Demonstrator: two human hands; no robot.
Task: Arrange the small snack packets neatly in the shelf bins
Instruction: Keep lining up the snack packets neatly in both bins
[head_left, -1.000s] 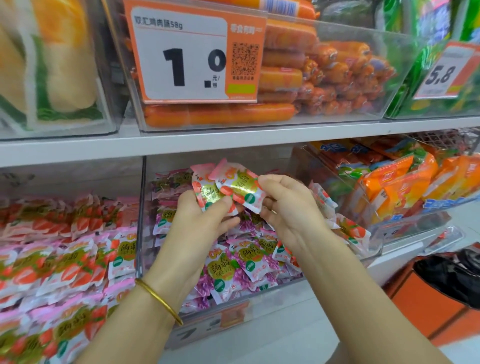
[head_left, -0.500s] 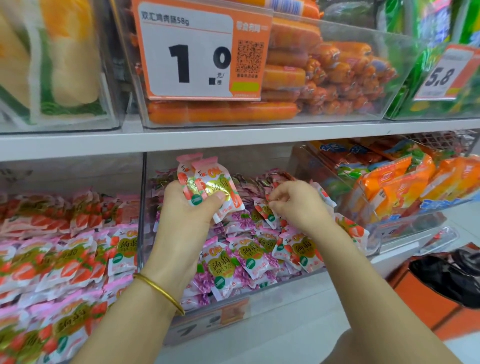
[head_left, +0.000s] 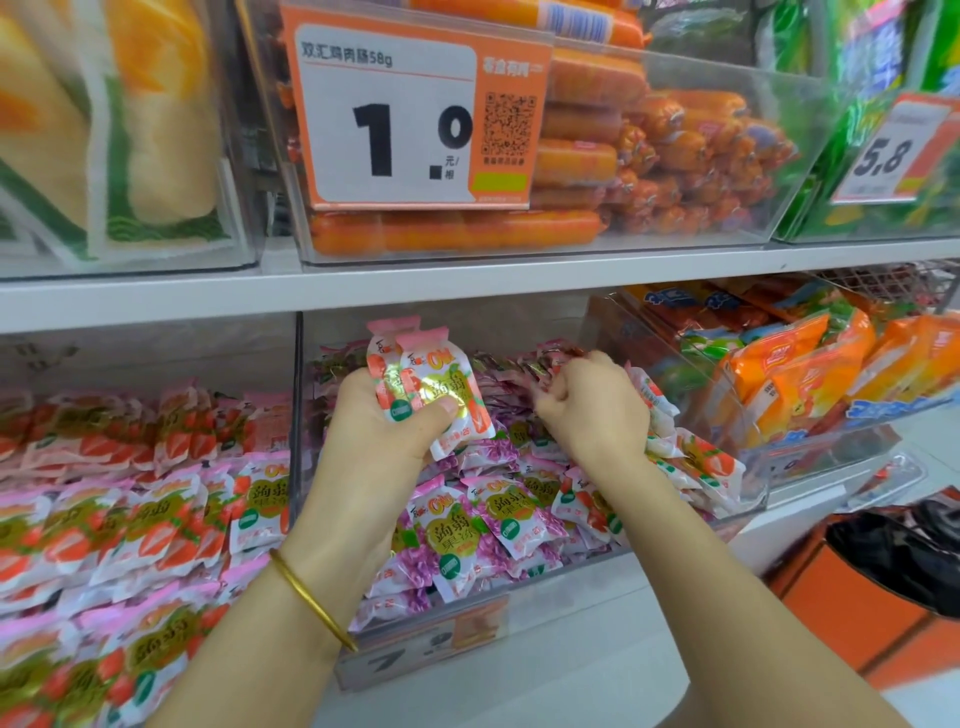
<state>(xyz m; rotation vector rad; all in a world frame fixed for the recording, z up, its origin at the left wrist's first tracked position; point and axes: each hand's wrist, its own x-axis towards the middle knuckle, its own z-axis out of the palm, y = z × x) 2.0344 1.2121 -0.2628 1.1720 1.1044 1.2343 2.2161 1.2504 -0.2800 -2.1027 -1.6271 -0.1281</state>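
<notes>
My left hand grips two small pink-topped jelly packets upright above the middle clear bin, thumb pressed across their fronts. That bin holds a heap of purple and red jelly packets. My right hand reaches down into the heap at the bin's back right with its fingers curled among the packets; what the fingertips hold is hidden. A gold bangle sits on my left wrist.
The left bin is full of red jelly packets. Right of the middle bin stands a clear bin of orange snack bags. The shelf above carries sausages behind a price tag. A black bag lies low right.
My right hand let go of the packet it shared with the left hand and dropped into the heap at the back right. My left hand now holds both packets upright, slightly higher.
</notes>
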